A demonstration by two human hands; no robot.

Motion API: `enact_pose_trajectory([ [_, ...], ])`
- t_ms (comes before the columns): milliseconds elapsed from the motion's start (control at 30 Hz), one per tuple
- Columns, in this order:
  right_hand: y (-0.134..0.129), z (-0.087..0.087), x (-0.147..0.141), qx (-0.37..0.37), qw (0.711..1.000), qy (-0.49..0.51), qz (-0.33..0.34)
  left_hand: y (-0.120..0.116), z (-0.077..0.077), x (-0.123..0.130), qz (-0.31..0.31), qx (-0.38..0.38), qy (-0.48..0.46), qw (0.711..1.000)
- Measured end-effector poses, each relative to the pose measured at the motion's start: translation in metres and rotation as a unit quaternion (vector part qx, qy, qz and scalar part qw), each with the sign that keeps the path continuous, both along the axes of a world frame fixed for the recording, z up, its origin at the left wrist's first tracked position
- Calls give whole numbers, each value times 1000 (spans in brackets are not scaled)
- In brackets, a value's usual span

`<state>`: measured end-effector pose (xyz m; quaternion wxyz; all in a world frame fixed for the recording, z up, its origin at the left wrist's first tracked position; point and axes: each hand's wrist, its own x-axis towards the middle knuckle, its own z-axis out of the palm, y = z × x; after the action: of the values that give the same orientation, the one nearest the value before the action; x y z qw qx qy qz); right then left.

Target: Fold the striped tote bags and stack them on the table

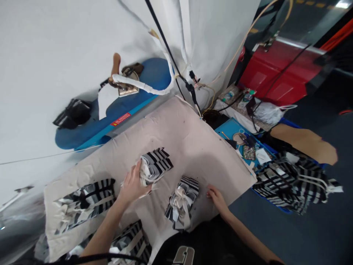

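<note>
My left hand (134, 187) is closed around the end of a stack of black, white and grey striped fabric pieces (156, 165) over the padded table. Pale strips hang from the end it grips. Another striped fabric bundle (183, 202), tied with a cream strip, lies in front of my body. To the right of that bundle, my right hand (217, 198) rests by the table edge, fingers loosely bent and slightly apart, with nothing visible in them.
More striped bundles (93, 198) lie on the cream table (193, 147) at left. Behind stands a blue ironing board (154, 75) with an iron (128, 84). On the right are a blue tray (231, 127) of small tools and a striped fabric heap (292, 180). Cables hang beyond the table.
</note>
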<state>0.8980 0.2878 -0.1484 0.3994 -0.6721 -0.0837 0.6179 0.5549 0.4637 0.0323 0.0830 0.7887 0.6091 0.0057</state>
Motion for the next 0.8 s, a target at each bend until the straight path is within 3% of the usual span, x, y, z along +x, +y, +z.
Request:
enact_pose_trajectory([
  [67, 0, 2, 0, 8, 1000, -10, 22, -30, -6, 5, -28, -18, 13, 999],
  [167, 1, 3, 0, 11, 999, -17, 40, -60, -30, 15, -47, -70, 16, 996],
  [267, 5, 6, 1, -12, 999, -9, 33, -71, -57, 23, -9, -99, -4, 995],
  [333, 11, 11, 2, -16, 999, 10, 30, -72, -67, 25, 21, -98, -21, 995],
  [567, 35, 37, -9, 6, 995, 98, 2, -68, -63, 32, 78, -121, -14, 990],
  [800, 11, 45, -55, -57, 968, 245, 6, -74, -53, 61, 90, -108, 58, 988],
])
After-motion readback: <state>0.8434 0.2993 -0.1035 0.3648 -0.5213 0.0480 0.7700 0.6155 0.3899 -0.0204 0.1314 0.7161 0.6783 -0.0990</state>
